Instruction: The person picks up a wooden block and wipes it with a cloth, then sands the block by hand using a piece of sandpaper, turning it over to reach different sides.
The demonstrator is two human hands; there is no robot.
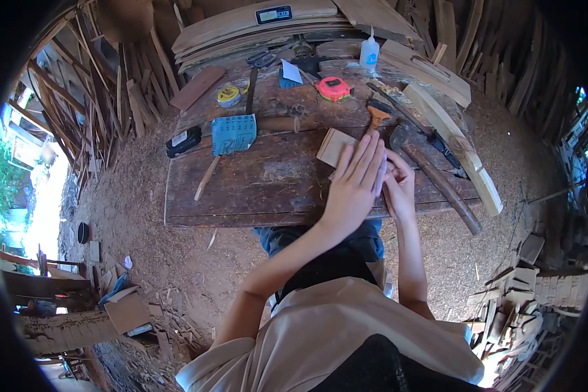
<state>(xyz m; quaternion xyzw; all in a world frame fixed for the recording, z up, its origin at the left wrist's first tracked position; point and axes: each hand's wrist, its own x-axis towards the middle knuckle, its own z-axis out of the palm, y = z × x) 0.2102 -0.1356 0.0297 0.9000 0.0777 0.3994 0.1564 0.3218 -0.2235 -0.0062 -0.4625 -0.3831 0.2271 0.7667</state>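
A small light wooden piece (335, 147) is at the front middle of the dark workbench, partly hidden by my left hand (357, 179). The fingers of that hand are stretched out and close together, lying over the piece's right side. Right beside it, my right hand (399, 185) has its fingers bent near the same spot; what they hold, if anything, is hidden. Just beyond my fingertips lies an orange-handled brush or scraper (377, 115). A hammer (440, 185) with a long wooden handle rests to the right of my hands.
On the workbench (268, 189) lie blue sandpaper (234, 133), a pink tape measure (334, 89), a yellow tape roll (228, 96) and a black object (183, 142). A white glue bottle (369, 52) stands at the back. Long boards (451, 140) lie along the right edge.
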